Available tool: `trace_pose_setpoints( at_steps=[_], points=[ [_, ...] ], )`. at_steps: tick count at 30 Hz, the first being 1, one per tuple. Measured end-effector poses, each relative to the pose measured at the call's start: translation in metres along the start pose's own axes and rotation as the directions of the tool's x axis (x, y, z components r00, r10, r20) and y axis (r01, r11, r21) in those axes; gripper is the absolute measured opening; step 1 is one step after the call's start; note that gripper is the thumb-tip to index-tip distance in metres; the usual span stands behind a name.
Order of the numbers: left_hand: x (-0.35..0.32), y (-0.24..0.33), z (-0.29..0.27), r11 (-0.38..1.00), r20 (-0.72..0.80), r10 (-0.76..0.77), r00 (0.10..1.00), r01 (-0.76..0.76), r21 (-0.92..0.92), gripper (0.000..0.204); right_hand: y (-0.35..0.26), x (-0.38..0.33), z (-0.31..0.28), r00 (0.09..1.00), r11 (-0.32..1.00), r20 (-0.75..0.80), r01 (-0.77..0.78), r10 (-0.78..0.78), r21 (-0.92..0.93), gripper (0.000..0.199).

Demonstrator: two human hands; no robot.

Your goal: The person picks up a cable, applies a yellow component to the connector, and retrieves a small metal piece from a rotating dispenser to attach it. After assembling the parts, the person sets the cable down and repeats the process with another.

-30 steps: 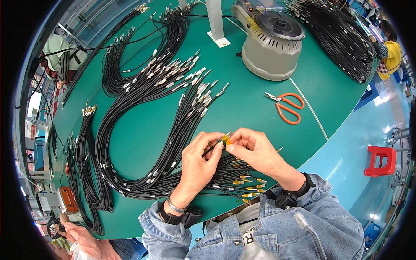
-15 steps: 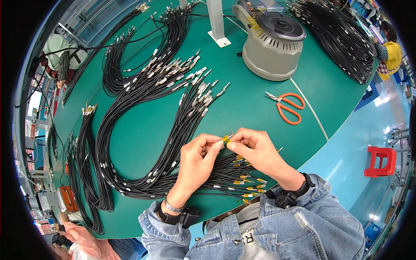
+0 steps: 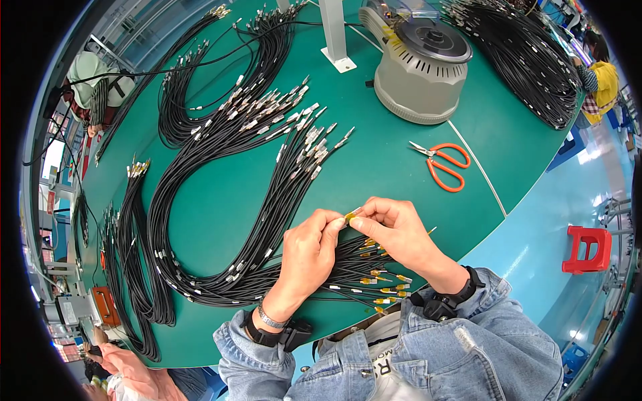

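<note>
Head view: my left hand [image 3: 307, 252] has its thumb and fingers pinched together on a cable end [image 3: 350, 216] with yellow on it, and my right hand [image 3: 399, 234] pinches it from the other side, thumb pressed toward the forefinger. That cable end sits between my two sets of fingertips, over the green table [image 3: 381, 157], near a bundle of black cables [image 3: 165, 207]. Orange-handled scissors [image 3: 447, 166] lie farther off, near a grey machine [image 3: 420, 87].

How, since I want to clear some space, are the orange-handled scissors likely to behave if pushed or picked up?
The orange-handled scissors will probably slide rather than roll, lying flat on the green tabletop. Lifted by one loop, they might swing open or shut, since the handles stand apart.
</note>
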State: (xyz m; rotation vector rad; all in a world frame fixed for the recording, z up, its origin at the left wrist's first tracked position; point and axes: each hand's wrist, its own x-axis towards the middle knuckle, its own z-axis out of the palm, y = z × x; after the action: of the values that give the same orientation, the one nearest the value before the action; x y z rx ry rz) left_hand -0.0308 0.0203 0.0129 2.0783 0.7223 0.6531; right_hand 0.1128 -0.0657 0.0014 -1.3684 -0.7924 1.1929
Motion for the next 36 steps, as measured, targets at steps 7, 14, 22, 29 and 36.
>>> trace_pose_setpoints(
  at_steps=[7,14,22,29,36],
  points=[
    [0.001,-0.004,-0.006,0.969,0.128,-0.118,0.985,0.142,-0.204,0.015,0.011,0.001,0.002,0.996,0.995,-0.033,0.089,-0.088,0.036,0.017],
    [0.005,-0.008,-0.016,0.721,0.409,-0.260,0.875,0.458,-0.520,0.023,0.007,0.001,0.006,0.980,0.982,-0.052,0.190,-0.190,0.002,0.014],
    [0.006,-0.008,-0.022,0.629,0.503,-0.209,0.839,0.509,-0.587,0.026,0.000,0.002,0.008,0.971,0.970,-0.008,0.238,-0.238,-0.048,0.009],
    [0.008,-0.009,-0.029,0.512,0.609,-0.183,0.772,0.604,-0.611,0.031,-0.006,0.005,0.006,0.942,0.943,0.115,0.324,-0.315,-0.079,0.011],
    [0.010,-0.010,-0.032,0.502,0.612,-0.139,0.778,0.588,-0.634,0.033,-0.012,0.002,0.002,0.974,0.974,0.065,0.212,-0.217,0.082,0.011]
  ],
)
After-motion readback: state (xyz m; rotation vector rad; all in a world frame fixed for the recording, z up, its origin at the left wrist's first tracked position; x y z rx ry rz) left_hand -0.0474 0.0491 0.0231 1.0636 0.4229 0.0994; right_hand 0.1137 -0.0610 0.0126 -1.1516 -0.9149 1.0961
